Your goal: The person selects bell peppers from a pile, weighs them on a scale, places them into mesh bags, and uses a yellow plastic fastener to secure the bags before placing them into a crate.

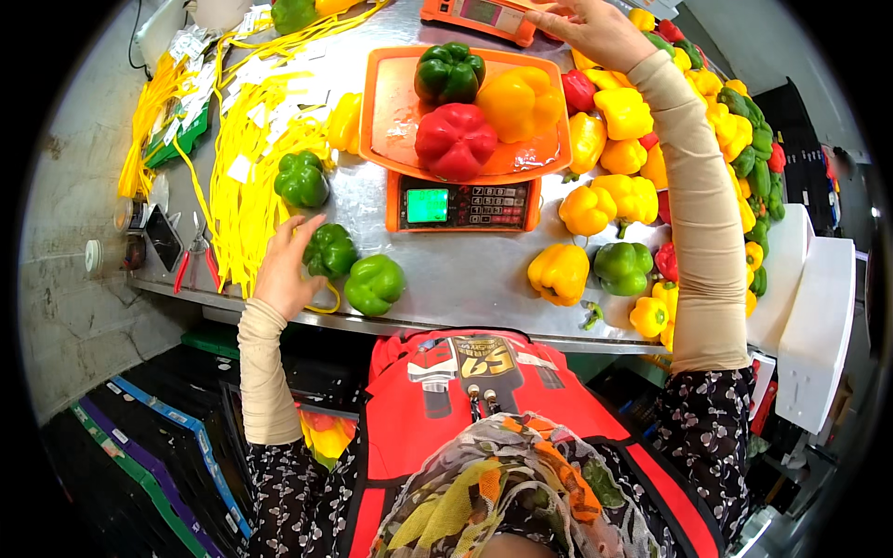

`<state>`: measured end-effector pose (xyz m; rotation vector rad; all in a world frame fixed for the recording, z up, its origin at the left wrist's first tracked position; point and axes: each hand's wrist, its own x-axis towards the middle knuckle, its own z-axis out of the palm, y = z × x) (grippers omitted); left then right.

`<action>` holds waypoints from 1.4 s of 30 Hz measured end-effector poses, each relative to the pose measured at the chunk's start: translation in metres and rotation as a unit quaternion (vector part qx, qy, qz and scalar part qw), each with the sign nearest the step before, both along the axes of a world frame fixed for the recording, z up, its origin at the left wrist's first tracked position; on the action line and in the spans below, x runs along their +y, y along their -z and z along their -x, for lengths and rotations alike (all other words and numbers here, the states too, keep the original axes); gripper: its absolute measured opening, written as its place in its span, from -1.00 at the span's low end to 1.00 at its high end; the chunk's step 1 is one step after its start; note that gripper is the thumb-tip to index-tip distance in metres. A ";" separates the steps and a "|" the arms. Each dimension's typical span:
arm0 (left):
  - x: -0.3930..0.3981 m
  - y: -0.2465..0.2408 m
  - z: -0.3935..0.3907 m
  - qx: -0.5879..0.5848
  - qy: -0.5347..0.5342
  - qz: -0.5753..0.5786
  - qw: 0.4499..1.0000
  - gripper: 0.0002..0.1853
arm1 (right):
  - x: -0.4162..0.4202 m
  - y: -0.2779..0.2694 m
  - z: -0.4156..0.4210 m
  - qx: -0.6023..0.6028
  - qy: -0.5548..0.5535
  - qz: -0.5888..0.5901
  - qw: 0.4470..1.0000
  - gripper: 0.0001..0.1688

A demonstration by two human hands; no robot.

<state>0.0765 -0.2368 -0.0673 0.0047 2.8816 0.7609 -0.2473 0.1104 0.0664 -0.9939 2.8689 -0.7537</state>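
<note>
My left hand (287, 267) is at a dark green bell pepper (331, 251), its fingers curved and apart; whether they touch it I cannot tell. Beside it sit a lighter green bell pepper (374, 284) and another green one (301, 179). On the orange pan (391, 125) of a digital scale (464, 204) rest a dark green (450, 73), a red (455, 141) and an orange-yellow bell pepper (520, 104). My right hand (582, 28) reaches over the back of the table by a second orange device with a display (481, 19); its fingertips are near that device's right end.
Yellow strips (241, 188) with white tags cover the table's left. Red-handled pliers (198, 254) and a dark phone-like object (164, 237) lie farther left. Yellow (558, 274), green and red peppers pile up on the right, beside white foam boxes (815, 335). Crates (139, 467) stand below left.
</note>
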 end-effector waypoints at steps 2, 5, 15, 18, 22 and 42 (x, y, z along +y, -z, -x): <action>0.003 0.001 0.000 -0.023 0.012 0.005 1.000 0.01 | -0.006 0.004 -0.001 -0.001 -0.011 -0.030 0.999 -0.41; 0.008 0.006 -0.001 -0.017 0.022 0.039 0.999 0.01 | -0.034 0.019 -0.004 -0.008 0.003 -0.029 1.000 -0.39; -0.003 0.020 0.000 0.056 -0.090 -0.205 0.973 -0.06 | -0.107 0.080 -0.008 -0.060 -0.108 -0.129 0.984 -0.14; -0.011 -0.012 0.014 0.033 -0.163 -0.450 0.877 -0.05 | -0.099 0.072 -0.001 -0.082 -0.076 -0.111 0.988 -0.20; -0.017 -0.041 0.061 0.148 -0.146 -0.406 0.890 -0.03 | -0.093 0.012 -0.043 -0.099 -0.129 0.131 0.978 -0.28; 0.001 0.014 0.232 0.258 -0.011 -0.318 0.912 -0.46 | -0.027 0.150 -0.243 -0.107 -0.236 0.096 0.961 -0.24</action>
